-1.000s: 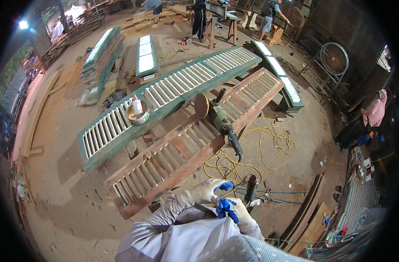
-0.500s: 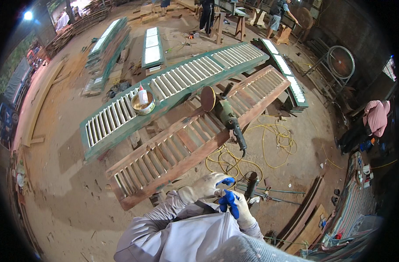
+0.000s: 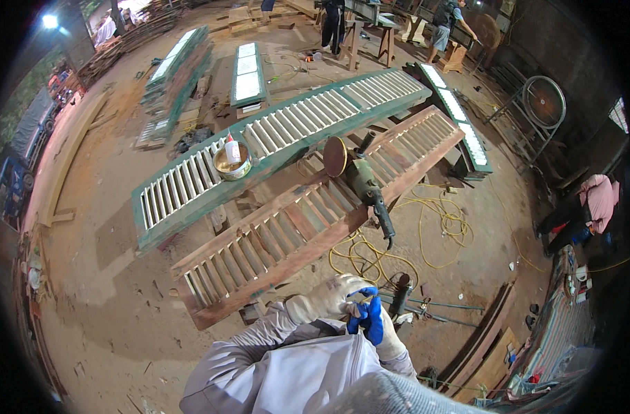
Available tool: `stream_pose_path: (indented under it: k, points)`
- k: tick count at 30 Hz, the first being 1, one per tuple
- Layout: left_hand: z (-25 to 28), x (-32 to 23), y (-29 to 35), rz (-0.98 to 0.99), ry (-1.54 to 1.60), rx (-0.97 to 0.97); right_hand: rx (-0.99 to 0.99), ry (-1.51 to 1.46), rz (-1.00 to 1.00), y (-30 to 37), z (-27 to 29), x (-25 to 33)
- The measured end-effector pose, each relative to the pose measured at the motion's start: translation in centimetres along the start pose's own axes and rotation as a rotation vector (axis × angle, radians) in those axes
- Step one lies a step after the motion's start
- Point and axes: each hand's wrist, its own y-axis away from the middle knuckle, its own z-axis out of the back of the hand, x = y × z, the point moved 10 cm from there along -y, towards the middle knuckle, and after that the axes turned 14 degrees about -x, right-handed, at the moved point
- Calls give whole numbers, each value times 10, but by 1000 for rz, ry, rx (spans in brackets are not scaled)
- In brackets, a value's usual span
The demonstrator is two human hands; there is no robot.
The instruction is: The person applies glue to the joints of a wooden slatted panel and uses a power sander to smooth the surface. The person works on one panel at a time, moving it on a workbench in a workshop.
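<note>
- My left hand [image 3: 332, 297], in an off-white knit glove with blue-coated fingertips, curls inward, back upward.
- My right hand [image 3: 387, 337], gloved alike, bends its blue-coated fingers [image 3: 373, 326] toward the left.
- The fingertips come together before my chest; whether they touch is unclear.
- My left forearm [image 3: 263, 334], pale-grey-sleeved, slants up rightward; my right wrist [image 3: 396, 357] angles up leftward.

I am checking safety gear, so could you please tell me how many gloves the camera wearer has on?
2: the left glove, nearer the brown shutter, and the right glove, close beside it. Neither is fully hidden, though some fingers are.
</note>
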Motion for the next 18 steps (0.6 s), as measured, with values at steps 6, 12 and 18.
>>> stream_pose_path:
  k: [6,12,18]
  points:
    - [1,15,4,-12,-101,8,94,146,-17,1,-9,4]
    - [5,20,7,10,-79,4,131,140,-1,-2,-19,15]
    - [13,11,3,-4,-71,-20,121,156,12,-3,-17,16]
